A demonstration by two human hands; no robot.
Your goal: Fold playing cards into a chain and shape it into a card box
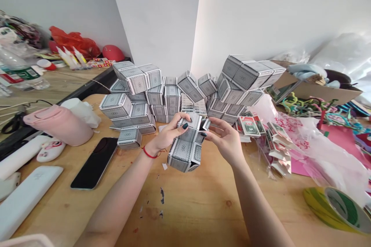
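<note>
A small block of joined boxes folded from grey-patterned playing cards point(181, 152) is held up over the table's middle. My left hand point(168, 135), with a red string at its wrist, is closed on the block's upper left side. On the other side, my right hand point(227, 141) pinches an open card flap point(206, 124) of the top box between thumb and fingers. A dark opening shows beside that flap. Behind stand stacks of similar card boxes, one group on the left point(139, 114) and one on the right point(240, 81).
Loose green-and-red playing cards point(249, 125) and folded card pieces point(279, 148) lie on the right, near a plastic bag point(333, 162) and a yellow tape roll point(327, 208). A black phone point(95, 164), a pink tumbler point(60, 125) and a white box point(30, 200) are on the left.
</note>
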